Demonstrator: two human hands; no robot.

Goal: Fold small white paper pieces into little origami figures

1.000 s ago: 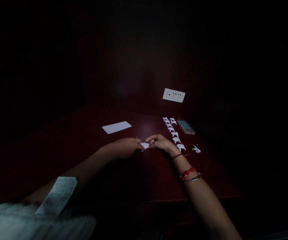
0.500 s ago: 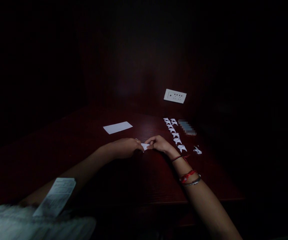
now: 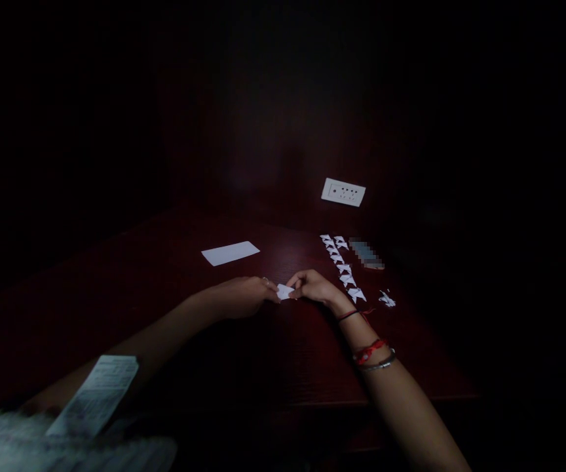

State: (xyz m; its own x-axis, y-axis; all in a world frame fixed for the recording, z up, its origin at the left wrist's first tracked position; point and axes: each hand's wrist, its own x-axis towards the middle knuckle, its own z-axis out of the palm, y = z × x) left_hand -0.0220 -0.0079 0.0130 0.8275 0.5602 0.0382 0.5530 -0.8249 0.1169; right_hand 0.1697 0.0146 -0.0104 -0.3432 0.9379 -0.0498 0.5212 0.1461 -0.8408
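A small piece of white paper [image 3: 285, 292] is held between both hands over the dark red table [image 3: 283, 347]. My left hand [image 3: 246, 296], with a ring on one finger, pinches its left side. On its right side my right hand [image 3: 314, 286] pinches it between thumb and fingers. Folds in the paper are too small to make out clearly. To the right of my right hand lie several folded white paper pieces [image 3: 346, 275] with pointed ends, set in rows. A flat white paper strip [image 3: 230, 253] rests beyond my left hand.
A phone-like object [image 3: 367, 254], blurred out, lies right of the folded pieces. Nearer me is a small heap of white scraps [image 3: 387, 299]. A white wall socket [image 3: 343, 192] is at the back. A printed tag [image 3: 97, 392] hangs by my left sleeve. Surroundings are dark.
My left hand has shifted slightly left, and more of the small paper shows between the fingers. My right hand keeps its pinch. The whole view has shifted a little.
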